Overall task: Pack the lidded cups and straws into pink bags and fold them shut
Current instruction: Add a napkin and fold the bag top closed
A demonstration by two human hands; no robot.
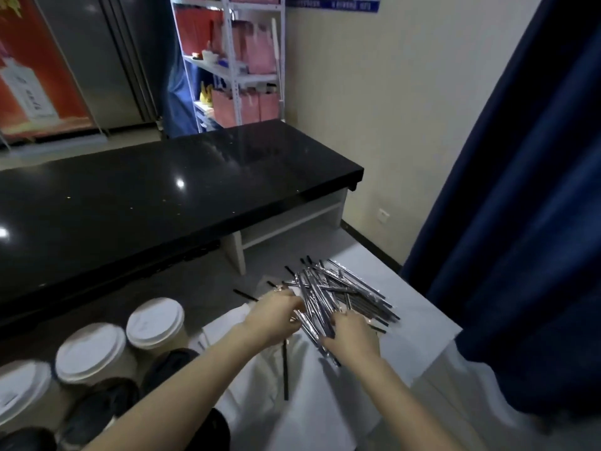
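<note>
While the straws [344, 292] lay heaped on the white counter [422, 323], the left hand [276, 317] curled round a few wrapped ones at the pile's near edge, and the right hand [353, 336] clutched others beside it (one black straw [286, 372] trailed below the hands). Three lidded cups [155, 320] stood left of the pile.

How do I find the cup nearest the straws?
Find the long black counter. Just in front of it, three white-lidded cups stand in a slanting row. Yours is the cup at the right end, nearest the left hand and the straws.
</note>
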